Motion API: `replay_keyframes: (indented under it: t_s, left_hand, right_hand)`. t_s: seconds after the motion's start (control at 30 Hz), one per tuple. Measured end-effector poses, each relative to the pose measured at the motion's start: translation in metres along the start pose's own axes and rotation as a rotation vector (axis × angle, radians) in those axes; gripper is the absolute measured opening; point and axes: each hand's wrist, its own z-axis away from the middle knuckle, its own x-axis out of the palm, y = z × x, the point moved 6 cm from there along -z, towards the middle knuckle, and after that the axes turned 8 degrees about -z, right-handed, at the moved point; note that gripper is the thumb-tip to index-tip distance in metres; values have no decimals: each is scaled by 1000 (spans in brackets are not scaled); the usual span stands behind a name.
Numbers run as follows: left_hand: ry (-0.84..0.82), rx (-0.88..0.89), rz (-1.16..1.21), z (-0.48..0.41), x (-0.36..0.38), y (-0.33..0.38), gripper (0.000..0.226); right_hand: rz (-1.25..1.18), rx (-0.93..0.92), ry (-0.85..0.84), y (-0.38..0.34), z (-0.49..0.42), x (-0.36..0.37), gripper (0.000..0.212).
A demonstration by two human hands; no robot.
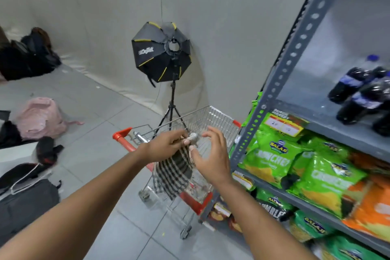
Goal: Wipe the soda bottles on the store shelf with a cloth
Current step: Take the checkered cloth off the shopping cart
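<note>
While left hand (166, 145) pinches limp checked cloth (173, 173), right hand (211, 154) spread, empty.

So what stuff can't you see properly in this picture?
Head view:
- Soda bottles: the right edge cuts the group off, labels too blurred to read.
- Cloth: its top is hidden inside the left hand.
- Right hand: open, motion-blurred; touching the cloth or not, unclear.
- Chip bags: small print unreadable.
- Price tag: numbers blurred.

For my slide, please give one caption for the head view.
Left hand holds checked cloth over cart; soda bottles wait.
</note>
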Motion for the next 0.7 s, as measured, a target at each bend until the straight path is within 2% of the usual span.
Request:
replay_keyframes:
  t_s: [0.13,0.17,0.23,0.33,0.47,0.57,0.7]
  left_hand:
    - [-47,245,101,-13,-18,85,8]
    - [-61,312,96,-20,-18,112,12]
    - [-55,370,88,-32,-14,147,17]
    - [-22,345,161,-55,1,187,18]
    - [45,296,241,-80,34,245,14]
    - [75,243,430,-93,60,291,16]
    - [-96,123,759,-104,104,343,11]
  right_hand:
    - [-20,-26,-33,-14,-8,-55,68]
    - [12,-37,-18,-16,-7,-79,69]
    - [81,-60,43,-20,-1,-119,53]
    - [122,-26,186,-20,13,-174,24]
    - [181,3,440,-12,44,-237,17]
    - [250,-60,501,-12,66,-271,27]
    - [320,-60,547,-4,85,-314,49]
